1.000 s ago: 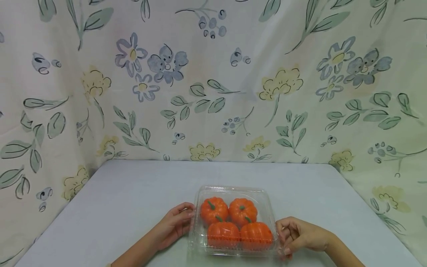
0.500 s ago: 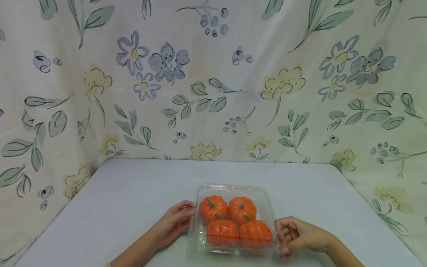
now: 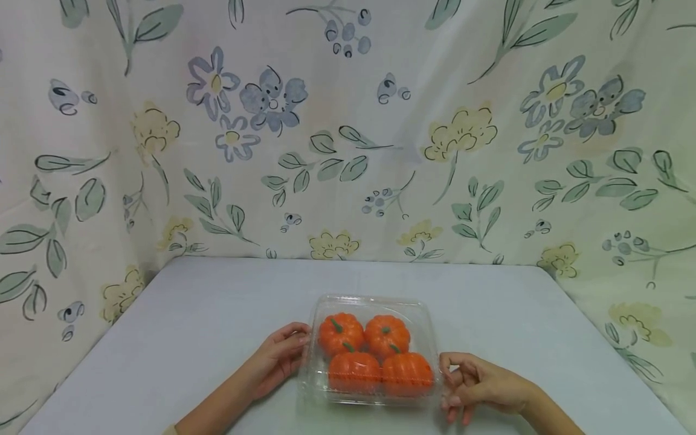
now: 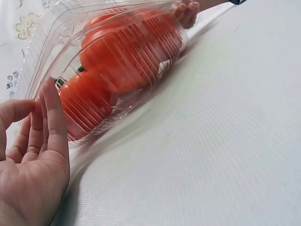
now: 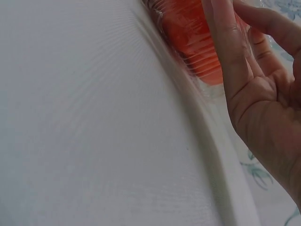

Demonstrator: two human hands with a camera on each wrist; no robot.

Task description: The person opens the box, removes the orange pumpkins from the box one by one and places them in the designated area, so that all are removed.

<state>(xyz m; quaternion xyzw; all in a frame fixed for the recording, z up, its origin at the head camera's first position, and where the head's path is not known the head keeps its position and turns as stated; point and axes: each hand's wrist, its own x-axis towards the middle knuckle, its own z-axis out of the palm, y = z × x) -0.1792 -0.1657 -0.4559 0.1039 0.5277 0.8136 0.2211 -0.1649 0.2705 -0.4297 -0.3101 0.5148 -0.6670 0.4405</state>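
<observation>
A clear plastic clamshell container (image 3: 423,323) with several orange toy pumpkins (image 3: 355,373) inside sits near the front middle of the white table. Green stems show on the pumpkins through the lid. At its left edge my left hand (image 3: 280,357) pinches the rim between thumb and fingers; the left wrist view shows the thumb (image 4: 19,110) against the rim, other fingers along the ribbed side. On the opposite edge, my right hand (image 3: 481,385) pinches the rim too, its thumb and forefinger together there. The right wrist view cuts off those fingertips at the top.
The white table (image 3: 228,296) stretches behind and to both sides of the container. A floral curtain (image 3: 348,199) hangs behind the table's back edge and along both sides.
The container and both hands have shifted slightly to the left and a little farther from the person. Both hands keep their places at its edges.
</observation>
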